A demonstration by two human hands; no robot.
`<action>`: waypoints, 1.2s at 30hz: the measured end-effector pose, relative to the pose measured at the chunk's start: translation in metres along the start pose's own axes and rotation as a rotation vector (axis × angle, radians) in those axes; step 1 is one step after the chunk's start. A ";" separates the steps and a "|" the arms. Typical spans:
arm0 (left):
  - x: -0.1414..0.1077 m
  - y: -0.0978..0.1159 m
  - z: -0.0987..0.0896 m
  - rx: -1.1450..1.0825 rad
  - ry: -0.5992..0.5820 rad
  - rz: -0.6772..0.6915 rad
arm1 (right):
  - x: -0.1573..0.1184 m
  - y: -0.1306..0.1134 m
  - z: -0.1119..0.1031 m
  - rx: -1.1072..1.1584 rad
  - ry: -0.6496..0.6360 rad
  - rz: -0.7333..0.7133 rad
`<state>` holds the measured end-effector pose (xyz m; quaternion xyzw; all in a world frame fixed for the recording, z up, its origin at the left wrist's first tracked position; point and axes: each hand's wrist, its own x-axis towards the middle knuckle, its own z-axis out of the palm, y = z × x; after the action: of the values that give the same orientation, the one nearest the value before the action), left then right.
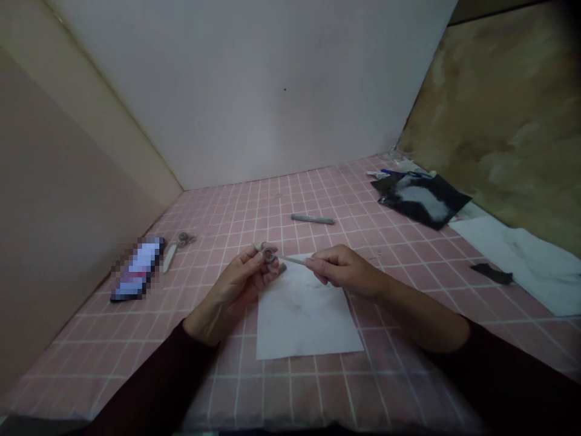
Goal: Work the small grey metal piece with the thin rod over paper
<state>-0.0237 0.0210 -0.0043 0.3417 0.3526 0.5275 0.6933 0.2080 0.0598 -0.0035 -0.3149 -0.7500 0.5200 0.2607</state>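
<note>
Item: your left hand [240,286] pinched a small grey ring [269,255], your right hand [345,271] a slim pale stick [293,260] reaching it, both close together above a white paper sheet [303,318].

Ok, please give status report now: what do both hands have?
Left hand: small grey ring in fingers. Right hand: thin pale stick, tip at ring. White paper sheet below hands.

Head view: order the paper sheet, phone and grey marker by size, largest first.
Paper sheet is largest. Phone then grey marker, though the phone sits nearer the camera, so that ranking is unsure.
</note>
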 end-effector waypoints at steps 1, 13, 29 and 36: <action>-0.001 0.000 0.001 0.013 0.007 0.008 | 0.000 0.000 0.000 -0.022 -0.001 0.006; -0.009 -0.009 0.007 0.363 -0.090 -0.061 | -0.003 -0.004 0.002 -0.270 -0.089 0.087; -0.011 -0.009 0.005 0.405 -0.162 -0.082 | -0.004 -0.009 0.000 -0.263 -0.143 0.066; -0.007 -0.007 0.002 0.396 -0.139 -0.045 | -0.004 -0.010 -0.003 -0.312 -0.116 0.065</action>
<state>-0.0202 0.0127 -0.0084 0.4986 0.4083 0.4074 0.6470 0.2102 0.0562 0.0065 -0.3451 -0.8249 0.4226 0.1478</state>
